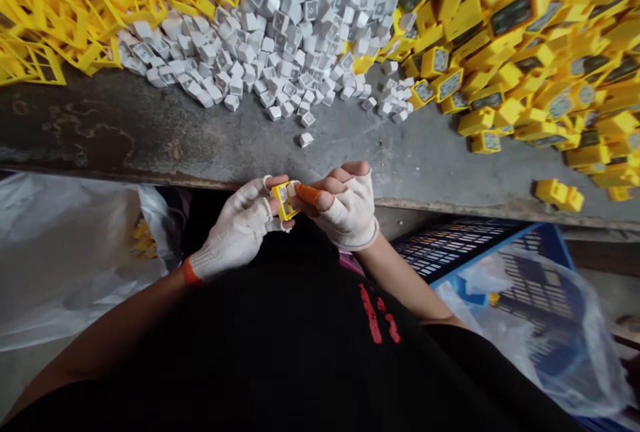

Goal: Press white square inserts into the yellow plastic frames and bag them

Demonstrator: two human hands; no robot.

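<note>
My left hand [243, 222], in a white glove with bare fingertips, grips a small yellow plastic frame [281, 203] just off the table's near edge. A whitish-grey block shows inside the frame. My right hand [345, 209], gloved the same way, pinches another small white block [293, 188] against the frame's upper right side. Something orange [307, 195] covers one of its fingers. The right fingertips hide part of the frame. Beyond both hands, a lone white block [306, 139] lies on the table.
Yellow frames [90, 12] heap at the back left of the grey table [210, 142]. White blocks [295, 39] pile in the middle, yellow pieces with grey inserts [540, 52] at right. Below stand a blue crate [555, 245] with clear plastic and a whitish plastic sheet [65, 252].
</note>
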